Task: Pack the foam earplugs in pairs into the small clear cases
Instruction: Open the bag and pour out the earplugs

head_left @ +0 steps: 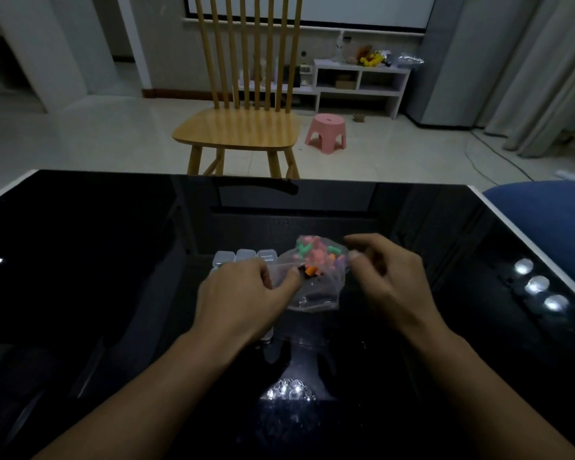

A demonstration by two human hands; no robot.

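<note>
A clear plastic bag [316,293] filled with coloured foam earplugs [316,255] in pink, green, orange and purple lies on the glossy black table [113,260]. My left hand [243,293] pinches the bag's left edge between thumb and fingers. My right hand [389,277] pinches the bag's right edge near the top. Several small clear cases [244,257] stand in a row just beyond my left hand, partly hidden by it.
A wooden chair [243,127] stands beyond the table's far edge, with a pink stool [327,132] on the floor to its right. A blue cushion [545,214] lies off the table's right edge. Lamp reflections glare on the tabletop.
</note>
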